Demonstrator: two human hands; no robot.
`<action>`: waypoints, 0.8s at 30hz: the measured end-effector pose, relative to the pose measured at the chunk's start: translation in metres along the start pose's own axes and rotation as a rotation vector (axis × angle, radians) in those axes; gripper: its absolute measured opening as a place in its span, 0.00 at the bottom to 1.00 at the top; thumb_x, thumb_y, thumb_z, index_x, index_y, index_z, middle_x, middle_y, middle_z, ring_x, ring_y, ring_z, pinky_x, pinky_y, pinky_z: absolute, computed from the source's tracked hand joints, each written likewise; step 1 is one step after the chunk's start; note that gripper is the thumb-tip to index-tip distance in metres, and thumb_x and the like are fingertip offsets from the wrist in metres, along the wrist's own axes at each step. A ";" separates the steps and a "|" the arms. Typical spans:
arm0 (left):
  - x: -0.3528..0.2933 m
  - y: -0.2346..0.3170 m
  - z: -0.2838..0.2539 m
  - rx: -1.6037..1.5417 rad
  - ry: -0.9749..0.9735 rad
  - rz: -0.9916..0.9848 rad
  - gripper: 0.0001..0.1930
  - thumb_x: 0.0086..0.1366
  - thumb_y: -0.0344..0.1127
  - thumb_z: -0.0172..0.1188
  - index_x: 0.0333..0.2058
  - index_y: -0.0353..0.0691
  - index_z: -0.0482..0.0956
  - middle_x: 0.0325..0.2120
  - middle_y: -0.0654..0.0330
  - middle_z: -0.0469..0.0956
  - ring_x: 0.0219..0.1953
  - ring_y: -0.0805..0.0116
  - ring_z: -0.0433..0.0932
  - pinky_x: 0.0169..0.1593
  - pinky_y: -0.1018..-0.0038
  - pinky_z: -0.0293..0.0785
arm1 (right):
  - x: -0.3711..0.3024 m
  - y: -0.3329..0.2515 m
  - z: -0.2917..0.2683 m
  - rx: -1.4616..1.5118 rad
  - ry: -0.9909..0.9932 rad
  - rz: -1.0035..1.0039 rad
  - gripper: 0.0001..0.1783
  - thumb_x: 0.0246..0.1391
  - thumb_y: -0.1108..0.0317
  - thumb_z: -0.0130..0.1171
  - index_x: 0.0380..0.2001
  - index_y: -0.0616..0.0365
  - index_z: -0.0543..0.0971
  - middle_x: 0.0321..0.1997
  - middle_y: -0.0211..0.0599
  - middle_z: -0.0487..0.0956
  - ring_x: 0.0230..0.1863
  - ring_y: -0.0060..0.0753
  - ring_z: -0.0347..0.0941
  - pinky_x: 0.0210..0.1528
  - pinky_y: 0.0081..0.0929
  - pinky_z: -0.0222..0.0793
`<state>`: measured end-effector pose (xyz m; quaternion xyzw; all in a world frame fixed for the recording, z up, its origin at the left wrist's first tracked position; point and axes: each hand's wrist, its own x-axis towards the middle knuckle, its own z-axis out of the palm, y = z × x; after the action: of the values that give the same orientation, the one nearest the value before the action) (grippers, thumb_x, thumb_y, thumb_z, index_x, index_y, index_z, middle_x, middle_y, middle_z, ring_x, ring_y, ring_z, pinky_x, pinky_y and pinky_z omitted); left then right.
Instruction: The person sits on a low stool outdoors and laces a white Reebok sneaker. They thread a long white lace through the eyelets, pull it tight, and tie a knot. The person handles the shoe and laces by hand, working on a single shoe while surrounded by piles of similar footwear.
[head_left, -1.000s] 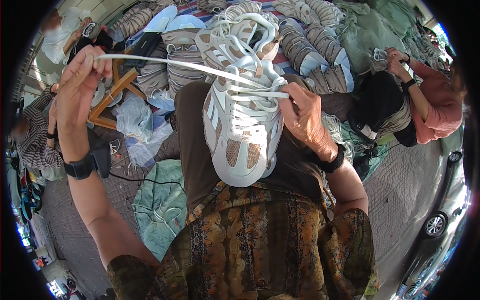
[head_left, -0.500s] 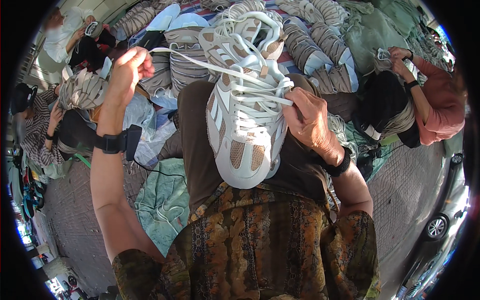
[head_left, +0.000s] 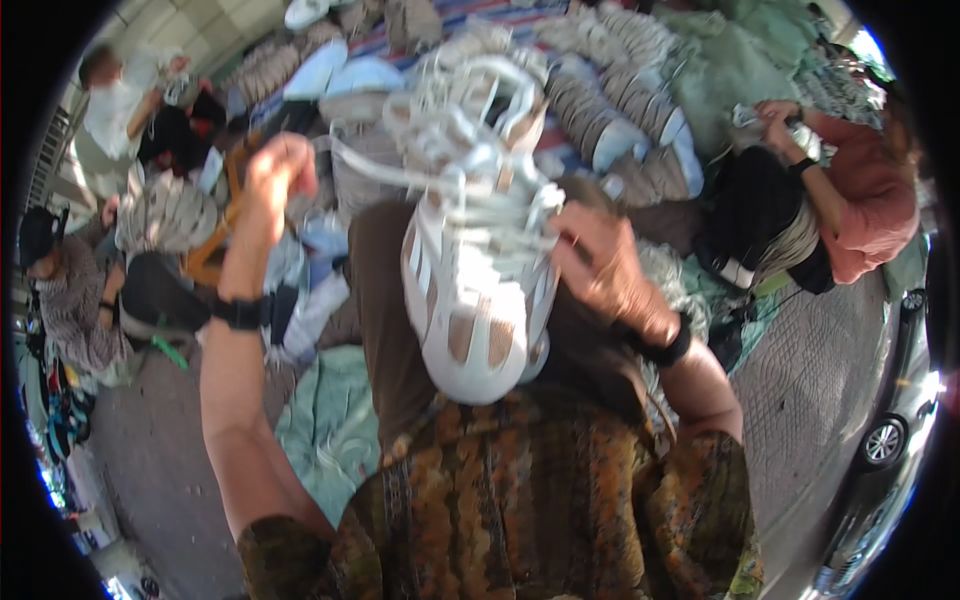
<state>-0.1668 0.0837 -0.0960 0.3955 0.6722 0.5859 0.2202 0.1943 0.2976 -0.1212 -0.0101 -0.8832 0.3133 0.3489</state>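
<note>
A: Position of the shoe?
B: White-and-beige shoe over the wearer's lap, in front of the dark trousers, toe toward the body. Contact underneath hidden.

A: Left hand?
B: Left hand raised to the left, apart from the shoe. Grip closed, fingers curled on the white lace, which sags slightly between them and the upper eyelets.

A: Right hand?
B: Right hand touching the shoe's right side, near the eyelets. Grip nearly closed, thumb and fingers bent. Motion blur: cannot tell whether lace or shoe edge is pinched.

A: Surroundings?
B: Second shoe just beyond the first. Stacked shoe uppers farther out, on a striped sheet. Green cloth left of the lap. Co-worker in a pink top seated at right.
</note>
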 end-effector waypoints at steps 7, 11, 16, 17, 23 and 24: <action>-0.017 -0.033 0.014 -0.097 -0.095 -0.178 0.09 0.69 0.37 0.58 0.45 0.42 0.77 0.24 0.63 0.78 0.24 0.74 0.77 0.31 0.77 0.75 | -0.001 -0.015 -0.010 0.106 -0.109 0.164 0.06 0.52 0.75 0.61 0.32 0.63 0.74 0.26 0.43 0.74 0.28 0.47 0.74 0.30 0.37 0.67; -0.030 -0.037 0.065 0.137 -0.282 -0.241 0.07 0.64 0.25 0.55 0.40 0.36 0.79 0.27 0.59 0.81 0.27 0.72 0.79 0.33 0.76 0.76 | -0.017 -0.018 -0.011 -0.051 -0.128 0.030 0.07 0.50 0.74 0.64 0.30 0.61 0.74 0.28 0.42 0.76 0.32 0.48 0.77 0.34 0.40 0.72; -0.041 -0.025 0.095 0.251 -0.355 -0.150 0.09 0.62 0.21 0.52 0.39 0.32 0.78 0.29 0.61 0.80 0.29 0.75 0.77 0.34 0.77 0.74 | -0.040 -0.040 -0.013 -0.266 -0.212 -0.050 0.26 0.48 0.70 0.67 0.51 0.55 0.72 0.40 0.39 0.78 0.42 0.47 0.78 0.44 0.42 0.76; -0.042 -0.027 0.093 0.198 -0.341 -0.162 0.09 0.62 0.20 0.52 0.39 0.32 0.78 0.30 0.61 0.80 0.30 0.75 0.77 0.34 0.77 0.75 | -0.042 -0.041 -0.011 -0.270 -0.242 -0.057 0.28 0.47 0.68 0.68 0.53 0.55 0.71 0.43 0.39 0.77 0.43 0.47 0.78 0.46 0.42 0.75; -0.054 -0.032 0.096 0.146 -0.268 -0.181 0.15 0.59 0.18 0.51 0.45 0.32 0.80 0.34 0.60 0.81 0.35 0.75 0.78 0.40 0.77 0.76 | -0.057 -0.048 -0.013 -0.262 -0.381 -0.033 0.41 0.45 0.63 0.71 0.62 0.50 0.66 0.58 0.40 0.69 0.57 0.46 0.70 0.56 0.46 0.69; -0.055 -0.033 0.096 0.150 -0.264 -0.148 0.16 0.59 0.18 0.51 0.46 0.32 0.79 0.35 0.59 0.81 0.36 0.74 0.79 0.41 0.77 0.76 | -0.058 -0.050 -0.013 -0.277 -0.371 -0.057 0.41 0.45 0.62 0.71 0.63 0.49 0.66 0.58 0.40 0.68 0.58 0.46 0.70 0.57 0.47 0.68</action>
<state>-0.0707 0.0991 -0.1573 0.4336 0.7068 0.4591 0.3189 0.2564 0.2514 -0.1212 0.0249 -0.9667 0.1756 0.1844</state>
